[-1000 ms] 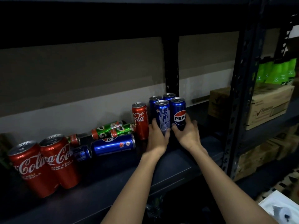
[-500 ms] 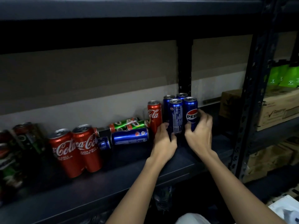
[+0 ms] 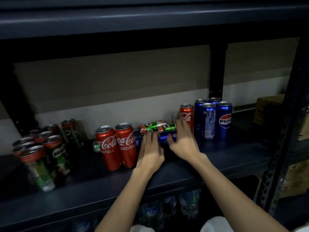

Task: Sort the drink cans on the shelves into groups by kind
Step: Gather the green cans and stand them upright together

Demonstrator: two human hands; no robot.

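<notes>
1. Left hand (image 3: pixel 151 152) and right hand (image 3: pixel 183 144) are both reaching onto the lying blue can (image 3: pixel 164 138); finger closure cannot be told through blur.
2. The can is lying mid-shelf (image 3: pixel 217 158), left of the upright Pepsi cans (image 3: pixel 213 118).

Your left hand (image 3: pixel 150 153) and right hand (image 3: pixel 184 144) are bare: no gloves, no rings, no watch or band at either wrist. Both forearms are uncovered all the way down to the frame's lower edge, with no sleeve cuff showing. Down there, between and beside your arms, there are patches of pale, whitish clothing (image 3: pixel 215 224), soft and blurred.
</notes>
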